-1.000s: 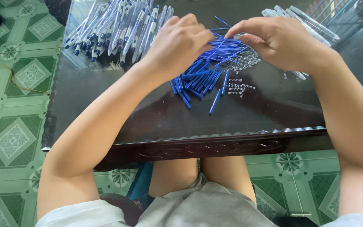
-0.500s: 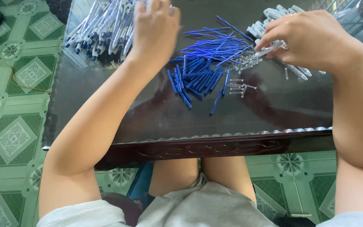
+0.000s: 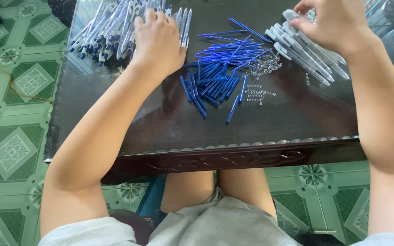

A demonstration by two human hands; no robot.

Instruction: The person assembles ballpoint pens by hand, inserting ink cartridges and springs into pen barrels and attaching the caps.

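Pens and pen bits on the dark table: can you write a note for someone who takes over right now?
Left hand: resting palm-down on the heap of white-and-blue finished pens, far left.
Right hand: fingers on the pile of clear-white empty pen barrels, far right; grip unclear.
Middle of the glossy dark table: blue refills and short blue pieces, small metal springs.
Done: a large heap of finished pens.
Left: many loose parts unassembled.

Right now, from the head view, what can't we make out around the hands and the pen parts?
- Left hand: its palm hides whatever it grips in the pile of white-and-blue assembled pens.
- Right hand: fingertips cut off by the top edge; grip on the clear plastic pen barrels cannot be told.
- Small metal springs: too small to count.
- Thin blue ink refills: heaped, lower ones hidden.
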